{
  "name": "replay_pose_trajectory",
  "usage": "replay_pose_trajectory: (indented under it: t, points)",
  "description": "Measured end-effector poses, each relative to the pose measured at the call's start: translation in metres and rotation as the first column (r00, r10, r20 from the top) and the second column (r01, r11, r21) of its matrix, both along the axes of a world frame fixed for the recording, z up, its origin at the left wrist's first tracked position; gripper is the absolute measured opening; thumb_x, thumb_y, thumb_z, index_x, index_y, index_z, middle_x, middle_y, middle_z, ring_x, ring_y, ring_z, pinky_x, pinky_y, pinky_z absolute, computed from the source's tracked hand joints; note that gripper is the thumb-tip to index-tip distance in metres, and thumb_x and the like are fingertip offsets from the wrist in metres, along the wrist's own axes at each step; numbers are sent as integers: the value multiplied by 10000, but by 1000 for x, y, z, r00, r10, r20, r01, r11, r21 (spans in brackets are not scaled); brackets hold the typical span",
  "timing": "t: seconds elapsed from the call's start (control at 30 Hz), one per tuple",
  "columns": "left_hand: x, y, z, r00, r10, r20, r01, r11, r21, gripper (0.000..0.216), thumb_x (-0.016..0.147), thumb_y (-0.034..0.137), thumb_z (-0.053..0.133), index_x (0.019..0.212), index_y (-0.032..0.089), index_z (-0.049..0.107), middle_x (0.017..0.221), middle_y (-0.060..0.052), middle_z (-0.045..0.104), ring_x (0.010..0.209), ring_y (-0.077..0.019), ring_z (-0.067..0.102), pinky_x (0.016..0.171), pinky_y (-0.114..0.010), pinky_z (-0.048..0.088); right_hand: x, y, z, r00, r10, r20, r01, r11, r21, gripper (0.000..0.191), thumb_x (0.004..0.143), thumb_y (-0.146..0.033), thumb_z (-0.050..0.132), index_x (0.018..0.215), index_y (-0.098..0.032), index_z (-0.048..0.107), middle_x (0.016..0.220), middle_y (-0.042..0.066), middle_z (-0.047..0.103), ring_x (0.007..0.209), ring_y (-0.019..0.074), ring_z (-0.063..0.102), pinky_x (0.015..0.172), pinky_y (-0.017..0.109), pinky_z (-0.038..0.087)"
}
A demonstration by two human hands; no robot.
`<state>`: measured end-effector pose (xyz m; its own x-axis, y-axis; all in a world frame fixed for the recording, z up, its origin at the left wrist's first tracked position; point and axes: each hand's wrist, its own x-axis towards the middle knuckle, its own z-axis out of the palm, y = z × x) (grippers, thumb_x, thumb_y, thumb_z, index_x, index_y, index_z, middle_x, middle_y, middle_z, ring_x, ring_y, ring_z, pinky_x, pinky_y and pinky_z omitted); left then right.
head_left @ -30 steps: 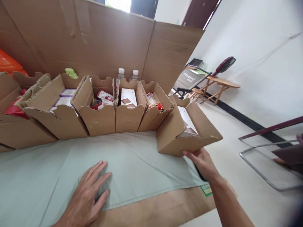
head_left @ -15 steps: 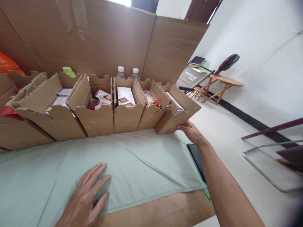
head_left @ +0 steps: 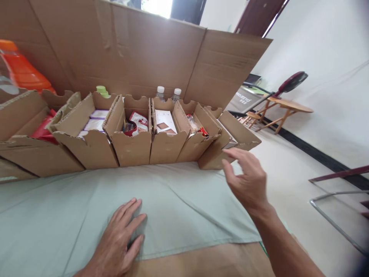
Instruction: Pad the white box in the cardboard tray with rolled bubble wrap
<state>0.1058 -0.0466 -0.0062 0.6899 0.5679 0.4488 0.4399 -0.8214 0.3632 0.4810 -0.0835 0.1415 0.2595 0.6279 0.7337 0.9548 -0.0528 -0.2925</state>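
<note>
A row of open cardboard boxes (head_left: 135,148) stands on a pale green cloth (head_left: 173,200). The rightmost box (head_left: 230,140) holds a flat white pack and sits against its neighbour. My right hand (head_left: 248,179) hovers just in front of that box, fingers apart, holding nothing. My left hand (head_left: 118,240) lies flat and open on the cloth near the front edge. The other boxes hold snack packets (head_left: 138,122), a white card pack (head_left: 164,123) and pale purple packs (head_left: 95,119).
A tall cardboard sheet (head_left: 144,54) stands behind the boxes, with two water bottles (head_left: 167,94) and a green cap (head_left: 101,91) before it. An orange bottle (head_left: 20,71) is at far left. Right of the table: white floor, a folding wooden table (head_left: 284,109), a metal frame (head_left: 337,204).
My right hand pushed the rightmost box back into the row against its neighbour, then let go and drew back. My left hand stayed flat on the cloth.
</note>
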Motion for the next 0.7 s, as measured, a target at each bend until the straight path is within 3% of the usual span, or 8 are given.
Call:
replay_pose_trajectory:
  t: [0.07,0.13,0.23,0.3,0.4,0.57,0.63,0.7]
  points:
    - [1,0,2,1000,-6,-11,6,1000,2,432,875,161,572,1285,252,678,1539,-122,592,1421,-362,549,1067,-557,566,-17,28,12,984,67,164,-47,991,-122,415,908,-241,626,1321,-222,664,1288,118,726,1255,332,619,1054,498,453]
    - [1,0,3,1000,-8,-17,8,1000,9,434,868,152,570,1277,246,683,1529,-127,600,1412,-364,556,1058,-567,571,-21,59,21,956,81,282,-12,972,-237,551,849,-174,638,1399,-159,608,1313,157,711,1298,360,575,1046,518,427]
    - [3,1,5,1000,0,-16,0,1000,6,437,852,138,568,1259,236,694,1516,-132,611,1409,-361,559,1071,-570,564,-13,92,31,950,64,306,32,954,-299,330,807,-162,644,1121,-185,741,1072,136,761,1132,352,623,995,521,419]
    - [3,0,7,1000,-2,-20,2,1000,-12,437,839,135,574,1245,231,703,1511,-135,615,1402,-364,565,1074,-574,562,-9,93,36,951,59,304,31,959,-282,157,837,-178,619,908,-216,754,943,103,755,1023,322,641,956,508,420]
    - [2,-1,9,1000,-1,-25,0,999,-48,438,830,130,582,1235,230,714,1516,-135,612,1406,-369,563,1089,-587,551,-19,61,44,949,59,311,12,975,-223,156,888,-198,590,845,-233,736,885,71,753,979,293,663,924,477,425]
    - [-2,-1,8,1000,14,22,-11,995,-95,432,858,167,588,1272,214,701,1509,-147,618,1425,-364,555,1106,-571,549,-79,-41,51,907,164,388,-123,984,-129,155,927,-139,606,935,-268,692,888,35,779,1005,286,709,902,465,448]
    - [-4,1,8,998,27,64,-19,992,-126,463,882,214,592,1339,211,664,1505,-151,621,1424,-357,560,1094,-546,563,-102,-85,47,888,306,343,-234,943,-235,227,897,-123,651,1027,-301,703,905,11,797,948,271,729,847,450,481]
    - [-8,3,12,994,43,102,-25,986,-164,500,901,268,599,1398,219,621,1508,-151,618,1421,-351,567,1088,-526,568,-110,-127,37,875,453,173,-383,864,-327,299,855,-222,748,1106,-383,725,915,-22,808,899,277,749,813,459,537]
